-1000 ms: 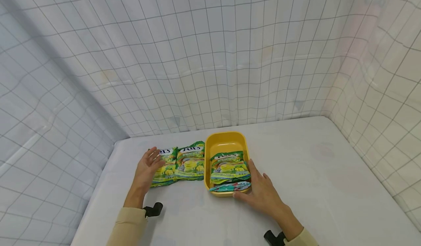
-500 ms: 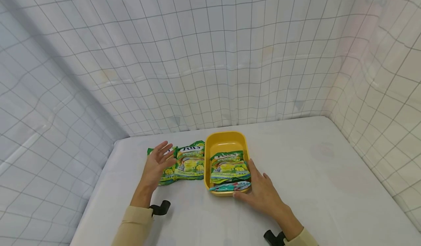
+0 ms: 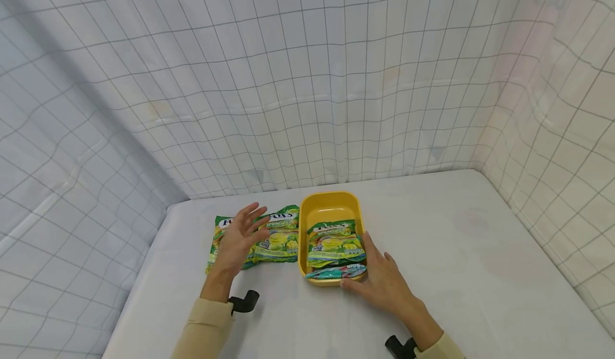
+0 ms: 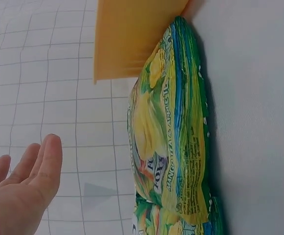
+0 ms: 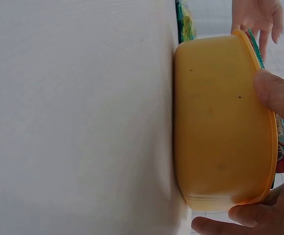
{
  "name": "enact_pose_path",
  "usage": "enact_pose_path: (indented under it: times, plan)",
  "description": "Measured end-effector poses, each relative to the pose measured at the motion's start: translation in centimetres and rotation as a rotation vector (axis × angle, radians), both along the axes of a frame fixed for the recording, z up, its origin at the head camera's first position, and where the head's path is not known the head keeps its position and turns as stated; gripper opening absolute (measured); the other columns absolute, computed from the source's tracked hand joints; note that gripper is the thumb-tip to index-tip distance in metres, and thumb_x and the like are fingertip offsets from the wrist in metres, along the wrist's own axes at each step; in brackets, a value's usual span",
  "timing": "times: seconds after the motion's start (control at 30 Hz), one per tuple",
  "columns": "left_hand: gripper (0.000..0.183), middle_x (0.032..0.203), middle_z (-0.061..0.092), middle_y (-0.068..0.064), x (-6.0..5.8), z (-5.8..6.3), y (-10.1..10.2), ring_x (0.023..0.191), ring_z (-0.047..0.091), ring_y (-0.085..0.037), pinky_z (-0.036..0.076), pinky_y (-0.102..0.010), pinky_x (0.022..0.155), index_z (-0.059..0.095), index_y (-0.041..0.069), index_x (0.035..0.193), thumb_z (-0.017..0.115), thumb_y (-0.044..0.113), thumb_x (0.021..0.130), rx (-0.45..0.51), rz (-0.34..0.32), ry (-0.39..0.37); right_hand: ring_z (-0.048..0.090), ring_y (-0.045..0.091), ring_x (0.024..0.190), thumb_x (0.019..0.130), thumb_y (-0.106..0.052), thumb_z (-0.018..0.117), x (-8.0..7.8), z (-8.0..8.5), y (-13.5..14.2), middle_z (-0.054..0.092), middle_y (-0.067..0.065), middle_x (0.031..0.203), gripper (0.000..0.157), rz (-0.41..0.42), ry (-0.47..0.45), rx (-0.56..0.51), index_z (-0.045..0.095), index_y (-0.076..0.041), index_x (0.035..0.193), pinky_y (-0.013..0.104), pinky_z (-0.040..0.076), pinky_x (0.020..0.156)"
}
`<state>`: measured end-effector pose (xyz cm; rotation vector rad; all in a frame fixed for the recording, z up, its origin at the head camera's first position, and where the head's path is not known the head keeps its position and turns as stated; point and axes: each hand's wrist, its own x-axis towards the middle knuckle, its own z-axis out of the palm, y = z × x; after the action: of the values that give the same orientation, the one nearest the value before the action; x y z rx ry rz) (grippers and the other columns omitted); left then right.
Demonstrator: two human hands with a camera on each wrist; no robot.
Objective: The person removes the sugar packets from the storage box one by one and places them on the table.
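My right hand [image 3: 384, 281] holds the near right corner of a yellow plastic tub [image 3: 331, 203], thumb on the near rim and fingers along the right side. Inside the tub lie a green Fox's Spring Tea candy bag [image 3: 335, 243] and, nearer me, a teal packet [image 3: 336, 272]. Two more green candy bags rest on the table left of the tub: one candy bag [image 3: 283, 239] beside it, another candy bag [image 3: 216, 249] farther left. Above these two hovers my left hand [image 3: 237, 241], fingers spread and holding nothing; in the left wrist view a gap separates the hand [image 4: 27, 191] from the bag [image 4: 154, 127].
A white cloth covers the table [image 3: 456, 252]. White sheets with a dark grid [image 3: 326, 92] hang behind it and at both sides. Black wrist mounts [image 3: 244, 301] are worn on both wrists.
My left hand has moved rightward, from over the leftmost bag to over the place where the two bags meet. The right hand, tub and bags have stayed put.
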<state>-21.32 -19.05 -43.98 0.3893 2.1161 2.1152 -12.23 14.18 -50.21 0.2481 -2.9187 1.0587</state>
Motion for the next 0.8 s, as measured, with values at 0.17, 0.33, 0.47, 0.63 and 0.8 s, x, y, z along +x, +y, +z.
enact_pose_path:
  times: [0.17, 0.33, 0.47, 0.63, 0.8]
  plan:
    - [0.082, 0.158, 0.038, -0.014, 0.0, 0.3, 0.7, 0.142, 0.04, -0.037, 0.052, -0.028, 0.097, 0.025, 0.008, 0.16, 0.072, 0.0, 0.093, 0.009, -0.006, -0.01, 0.039, 0.035, 0.144, 0.079, -0.069, 0.076, 0.0, 0.0, -0.1, 0.031, 0.018, 0.162, 0.125, 0.001, 0.009, -0.005, 0.012, -0.001, 0.162, 0.063, 0.022, 0.117]
    - [0.08, 0.157, 0.038, -0.016, 0.1, 0.4, 1.4, 0.141, 0.041, -0.04, 0.052, -0.028, 0.098, 0.026, 0.006, 0.159, 0.069, -0.004, 0.093, 0.042, -0.015, -0.013, 0.038, 0.034, 0.145, 0.079, -0.066, 0.077, 0.0, 0.0, -0.1, 0.031, 0.017, 0.162, 0.125, -0.002, 0.008, 0.004, 0.011, -0.002, 0.163, 0.062, 0.022, 0.117]
    - [0.083, 0.157, 0.039, -0.016, 0.3, 0.2, 2.3, 0.141, 0.042, -0.04, 0.051, -0.029, 0.099, 0.026, 0.006, 0.159, 0.073, 0.0, 0.091, 0.06, -0.024, -0.033, 0.038, 0.034, 0.145, 0.079, -0.066, 0.077, -0.1, 0.0, 0.0, 0.031, 0.018, 0.163, 0.125, -0.002, 0.002, 0.007, 0.01, -0.002, 0.163, 0.062, 0.022, 0.117]
    - [0.081, 0.158, 0.037, -0.017, 0.4, -0.3, 3.3, 0.141, 0.041, -0.042, 0.051, -0.03, 0.099, 0.025, 0.006, 0.159, 0.069, -0.006, 0.092, 0.091, -0.04, -0.066, 0.038, 0.035, 0.145, 0.08, -0.067, 0.076, 0.0, 0.1, 0.0, 0.031, 0.019, 0.162, 0.124, 0.004, 0.0, 0.007, 0.01, -0.002, 0.163, 0.063, 0.023, 0.117]
    - [0.08, 0.159, 0.033, -0.022, 0.6, -0.5, 4.3, 0.141, 0.039, -0.046, 0.052, -0.03, 0.099, 0.023, 0.006, 0.159, 0.065, -0.009, 0.093, 0.113, -0.046, -0.094, 0.036, 0.035, 0.146, 0.08, -0.064, 0.078, 0.1, 0.1, 0.0, 0.03, 0.019, 0.163, 0.124, -0.001, -0.013, 0.003, 0.009, -0.002, 0.163, 0.063, 0.022, 0.117]
